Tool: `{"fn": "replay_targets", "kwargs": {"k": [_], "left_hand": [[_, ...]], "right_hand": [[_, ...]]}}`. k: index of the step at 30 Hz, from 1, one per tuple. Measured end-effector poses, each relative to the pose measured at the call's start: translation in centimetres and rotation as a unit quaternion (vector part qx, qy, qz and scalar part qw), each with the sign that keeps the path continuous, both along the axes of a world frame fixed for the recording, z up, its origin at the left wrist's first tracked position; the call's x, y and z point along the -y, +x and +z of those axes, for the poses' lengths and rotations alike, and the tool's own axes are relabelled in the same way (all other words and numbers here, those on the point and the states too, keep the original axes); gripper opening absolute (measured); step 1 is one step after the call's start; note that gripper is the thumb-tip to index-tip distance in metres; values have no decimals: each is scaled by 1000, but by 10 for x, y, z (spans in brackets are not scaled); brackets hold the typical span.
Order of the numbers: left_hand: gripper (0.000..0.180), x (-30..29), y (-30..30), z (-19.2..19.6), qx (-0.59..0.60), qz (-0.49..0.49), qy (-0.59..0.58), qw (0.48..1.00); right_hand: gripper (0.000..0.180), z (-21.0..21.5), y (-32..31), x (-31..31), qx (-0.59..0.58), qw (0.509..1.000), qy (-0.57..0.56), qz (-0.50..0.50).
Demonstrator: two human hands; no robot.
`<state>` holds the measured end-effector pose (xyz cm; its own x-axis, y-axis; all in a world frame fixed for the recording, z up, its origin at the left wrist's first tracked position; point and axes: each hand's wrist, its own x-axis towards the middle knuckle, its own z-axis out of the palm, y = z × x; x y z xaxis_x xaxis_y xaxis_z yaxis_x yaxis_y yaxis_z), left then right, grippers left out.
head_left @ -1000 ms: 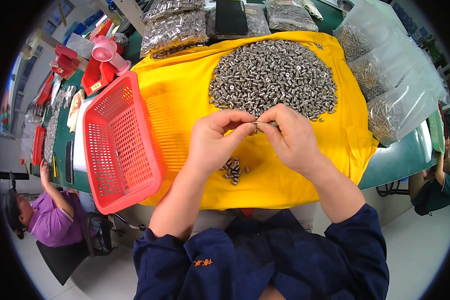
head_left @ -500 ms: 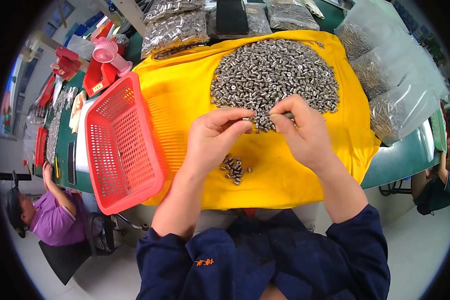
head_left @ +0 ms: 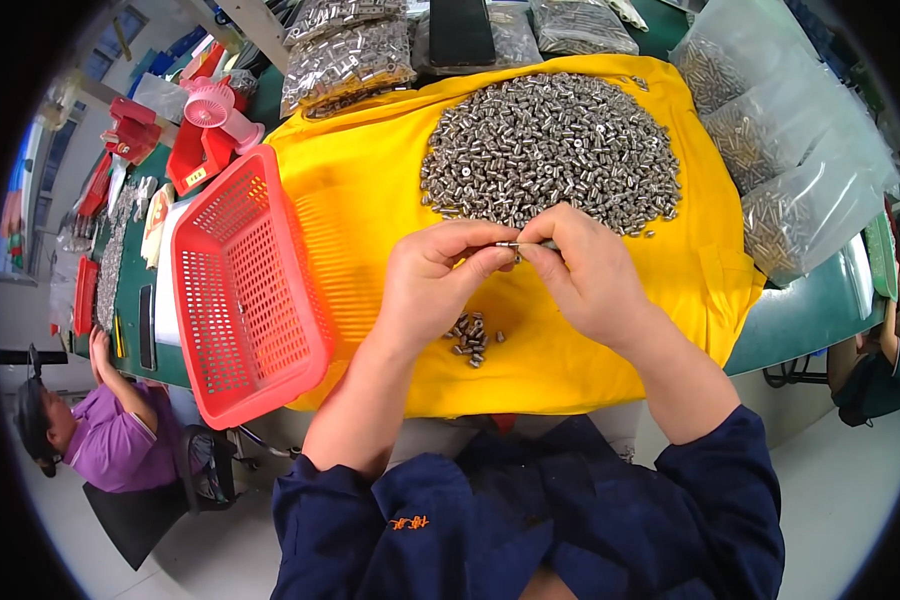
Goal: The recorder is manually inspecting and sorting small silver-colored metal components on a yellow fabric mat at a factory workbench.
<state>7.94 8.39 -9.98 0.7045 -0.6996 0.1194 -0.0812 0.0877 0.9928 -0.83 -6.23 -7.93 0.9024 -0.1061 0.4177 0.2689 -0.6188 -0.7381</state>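
Note:
My left hand [head_left: 425,285] pinches a small metal cylinder, only partly showing between thumb and forefinger. Facing it, my right hand [head_left: 585,285] is closed on a thin, dark rod-like tool [head_left: 551,244], mostly covered by the fingers. A narrow bright metal length [head_left: 510,244] bridges the two fingertips; where one piece ends and the other begins is too small to tell. Just beyond the hands lies a large heap of small metal cylinders [head_left: 550,150] on a yellow cloth [head_left: 360,180]. A smaller group of the same cylinders [head_left: 470,338] rests beneath and between my wrists.
A red perforated basket [head_left: 320,345] stands at the left. Clear bags of metal parts [head_left: 355,60] and a dark phone-like slab [head_left: 461,35] line the back. More filled bags [head_left: 775,220] stand right on the green table [head_left: 800,325]. A person in purple [head_left: 120,440] sits at left.
My right hand has moved left and slightly nearer to me, bringing its fingertips up to the left hand's. The gap between the two hands has narrowed to the thin metal length.

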Motion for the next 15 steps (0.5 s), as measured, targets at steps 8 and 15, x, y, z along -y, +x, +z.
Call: {"fn": "replay_targets", "kwargs": {"k": [8,15], "left_hand": [[13,1,-1,-5,65,39,26,997],[13,5,-3,-1,63,35,11,997]], "right_hand": [[7,-5,1,-4,23,1000,-11,-3],[6,-9,2,-3,38,999,-19,-11]]}}
